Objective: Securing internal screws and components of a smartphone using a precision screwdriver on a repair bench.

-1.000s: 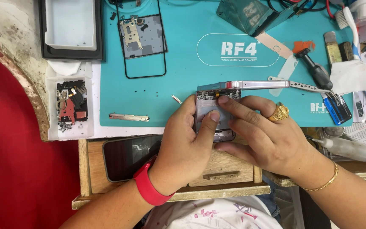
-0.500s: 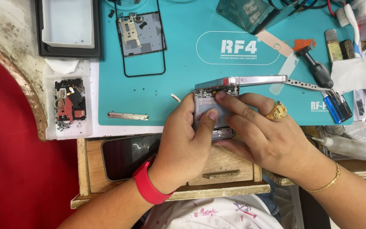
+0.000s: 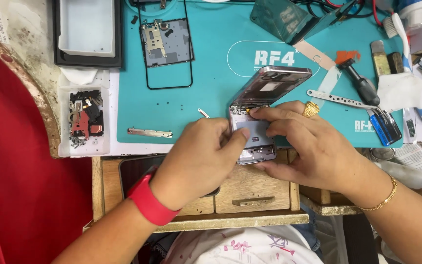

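**Currently: both hands on an opened flip phone at the bench's near edge**

Left hand (image 3: pixel 199 156) curled, thumb tip pressed on the phone's (image 3: pixel 256 134) lower half; red wristband (image 3: pixel 148 204) behind it. Right hand (image 3: pixel 313 144) curled over the same half from the other side, fingertips (image 3: pixel 257 113) on its top edge near the hinge, thumb under the bottom edge. So both grips are closed on the phone, pinching it between them.

Phone's upper half (image 3: pixel 272 85) is folded up and tilts away from the grips, over the teal mat (image 3: pixel 211 98).

Around the grips:
- Just beyond the right hand: perforated metal strip (image 3: pixel 340 99), black-handled screwdriver (image 3: pixel 362 84), blue cylinder (image 3: pixel 384 128).
- Just left of the left hand: small metal clip (image 3: pixel 203 113), flat metal bar (image 3: pixel 150 132).
- Well beyond the left hand: phone frame with board (image 3: pixel 166 46), parts tray (image 3: pixel 84 120), empty white tray (image 3: pixel 88 29).
- Beneath both hands: wooden drawer (image 3: pixel 252 188).
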